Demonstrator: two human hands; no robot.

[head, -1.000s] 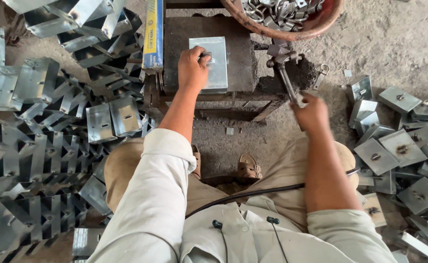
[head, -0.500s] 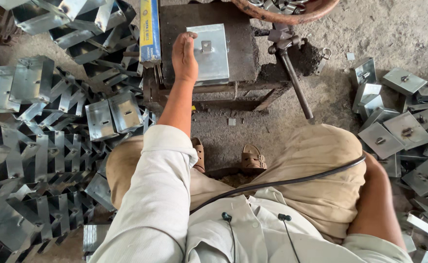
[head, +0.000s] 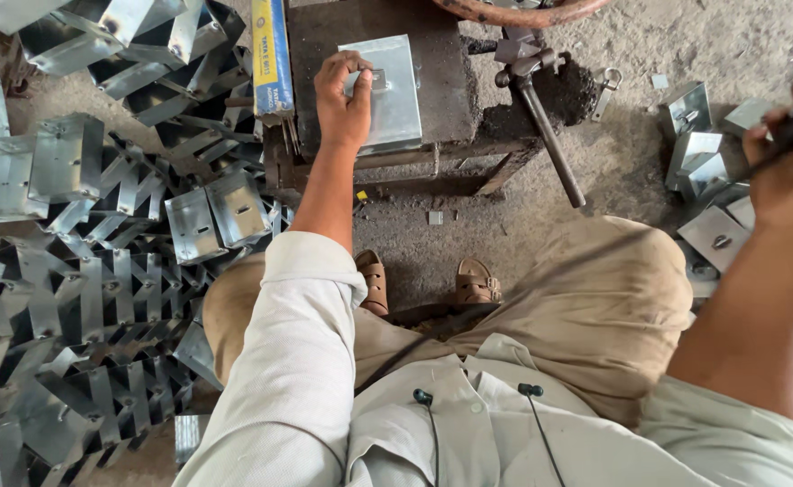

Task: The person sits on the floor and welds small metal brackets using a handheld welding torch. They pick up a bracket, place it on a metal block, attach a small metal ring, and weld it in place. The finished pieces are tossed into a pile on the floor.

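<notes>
Galvanised flat metal plate (head: 394,90) with small centre fitting under left hand (head: 342,95)

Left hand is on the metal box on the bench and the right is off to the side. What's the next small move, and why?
Probably bring the right hand back to the long dark press lever. The left hand pins a small fitting against the flat grey sheet-metal box on the dark low workbench, so the piece looks set, while the lever stands free and the right hand, gripping something dark, is beside the loose boxes.
</notes>
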